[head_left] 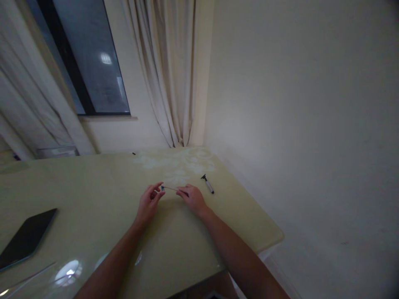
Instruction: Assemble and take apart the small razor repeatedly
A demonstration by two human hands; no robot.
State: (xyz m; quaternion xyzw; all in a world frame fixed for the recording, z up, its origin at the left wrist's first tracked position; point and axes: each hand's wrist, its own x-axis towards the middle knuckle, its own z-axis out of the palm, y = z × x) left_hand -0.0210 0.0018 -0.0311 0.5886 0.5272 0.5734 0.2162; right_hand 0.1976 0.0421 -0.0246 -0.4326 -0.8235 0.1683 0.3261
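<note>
A thin pale stick (170,188) is held level just above a table, stretched between a person's two hands. Its left end carries a small dark tip. The object is too small and the room too dim to tell what it is.

The left hand (149,202) pinches the dark-tipped end between thumb and fingertips, with the other fingers loosely curled. The right hand (193,198) grips the opposite end, knuckles up and fingers folded down over it. Both bare forearms reach in from the bottom edge. The wrists are low over the tabletop, though it is unclear whether they touch it.

The table (93,191) is glossy and pale yellow-green, with a rounded corner on the right. The stick sits over its far right part, close to the corner of the room. Near the right hand, slightly beyond it and not touching it, lies a small tool (208,184) with a black head and a pale handle. A faint white flower pattern (179,164) marks the surface behind the hands. Well apart, at the table's near left, lies a dark flat tablet (26,237).

Behind the table is a dark window (90,62) hung with cream curtains (168,70). A bare pale wall (296,124) fills the right side.
</note>
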